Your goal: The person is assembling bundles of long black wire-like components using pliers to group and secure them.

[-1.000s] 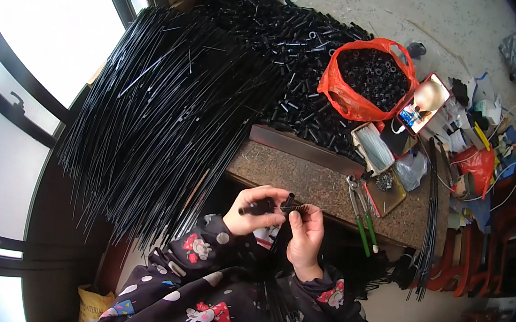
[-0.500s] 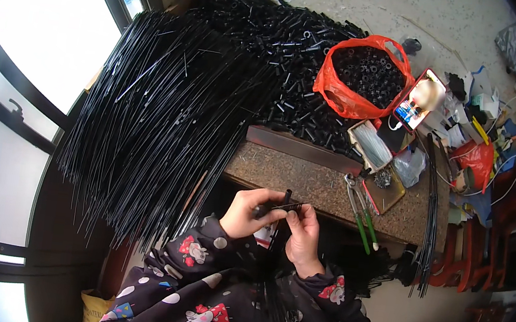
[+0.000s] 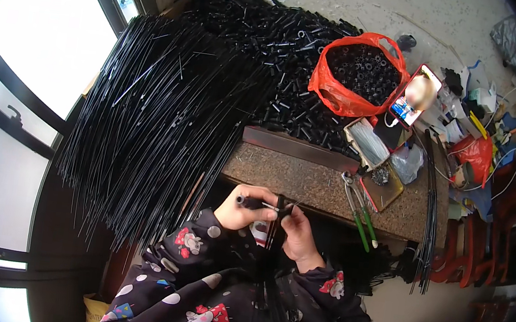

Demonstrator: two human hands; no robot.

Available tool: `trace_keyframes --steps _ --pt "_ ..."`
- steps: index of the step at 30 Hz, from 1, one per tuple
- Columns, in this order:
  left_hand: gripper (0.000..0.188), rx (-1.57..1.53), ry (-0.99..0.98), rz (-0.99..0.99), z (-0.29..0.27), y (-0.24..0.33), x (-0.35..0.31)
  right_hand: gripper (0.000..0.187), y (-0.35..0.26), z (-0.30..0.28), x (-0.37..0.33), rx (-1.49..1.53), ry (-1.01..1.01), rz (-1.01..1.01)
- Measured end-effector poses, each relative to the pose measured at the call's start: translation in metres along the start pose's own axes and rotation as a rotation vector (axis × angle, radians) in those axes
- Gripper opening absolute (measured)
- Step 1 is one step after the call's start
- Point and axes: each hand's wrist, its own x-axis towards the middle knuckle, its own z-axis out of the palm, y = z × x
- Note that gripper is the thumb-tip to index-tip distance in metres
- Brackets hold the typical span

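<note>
In front of the bench edge my two hands meet over a small black tubular part (image 3: 250,203). My left hand (image 3: 237,209) is closed around it, and its round hollow end shows at the left. With its thumb and fingers pinched, my right hand (image 3: 302,239) grips a dark piece (image 3: 287,210) beside the left fingertips; its exact kind is hidden. A thin light strip or pin lies across the left fingers. Several thin black rods hang down below my hands toward my lap.
A thick bundle of long black rods (image 3: 147,121) covers the left. Behind lies a heap of black tubes (image 3: 273,34), with a red bag (image 3: 325,85) of similar parts. Green-handled pincers (image 3: 357,215), a lit phone (image 3: 415,96) and a tray (image 3: 368,142) of thin pins sit at right.
The tubular part has turned: its open end now faces left instead of one tube standing upright between my hands. My hands stay close together, shifted slightly left.
</note>
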Motion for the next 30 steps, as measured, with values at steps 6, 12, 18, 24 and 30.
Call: trace_keyframes --steps 6,12,18,24,30 --pt "0.014 -0.128 -0.022 -0.108 -0.007 -0.006 0.001 0.030 -0.008 0.001 -0.005 0.149 -0.173 0.190" --pt "0.016 -0.182 -0.399 0.027 -0.025 -0.014 0.007 0.024 -0.008 -0.002 0.000 0.310 -0.372 0.431" --pt "0.016 -0.214 -0.381 -0.015 -0.028 -0.014 0.013 0.033 -0.011 -0.002 0.003 0.336 -0.361 0.457" --pt "0.025 0.023 -0.408 0.012 -0.029 -0.003 0.018 0.026 -0.018 0.015 -0.013 0.109 -0.166 0.146" --pt "0.045 0.168 -0.174 0.078 0.003 0.033 0.040 0.018 0.003 0.013 -0.013 -0.030 0.050 -0.087"
